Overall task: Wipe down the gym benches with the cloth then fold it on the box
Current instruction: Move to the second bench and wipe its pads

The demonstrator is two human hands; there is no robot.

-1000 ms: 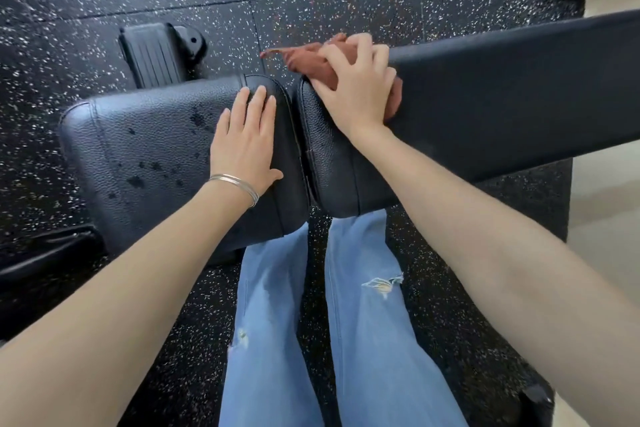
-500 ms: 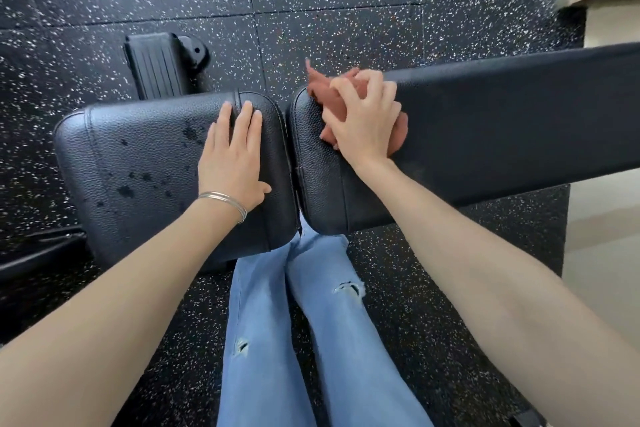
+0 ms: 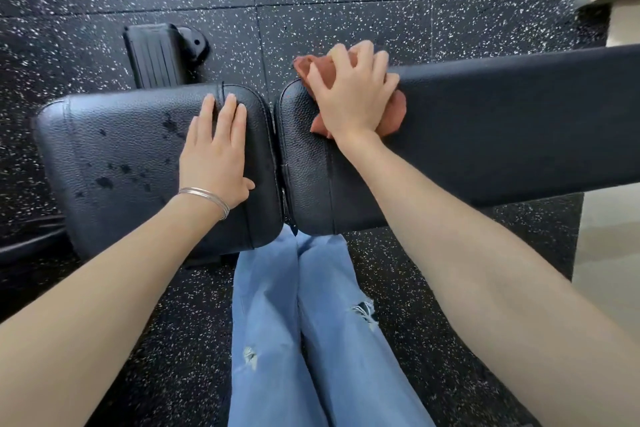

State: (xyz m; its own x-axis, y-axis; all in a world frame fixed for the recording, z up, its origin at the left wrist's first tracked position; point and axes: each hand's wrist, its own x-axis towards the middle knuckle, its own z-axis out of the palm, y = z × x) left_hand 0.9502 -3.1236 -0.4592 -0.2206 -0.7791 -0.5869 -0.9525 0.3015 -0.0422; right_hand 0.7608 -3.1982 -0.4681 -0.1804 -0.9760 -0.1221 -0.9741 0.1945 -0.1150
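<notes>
Now the right hand [image 3: 353, 94] presses a bunched reddish-brown cloth [image 3: 394, 111] onto the long bench pad's [image 3: 502, 135] far end corner; the left hand [image 3: 214, 152] lies flat, fingers extended, on the droplet-spotted seat pad [image 3: 114, 156].

Both forearms are bare, no sleeves in view. The left hand [image 3: 214, 152] has a thin silver bangle [image 3: 207, 198] at the wrist; the right hand [image 3: 349, 97] wears nothing. Light blue jeans [image 3: 311, 322] cover the legs, with frayed rips on each.
</notes>
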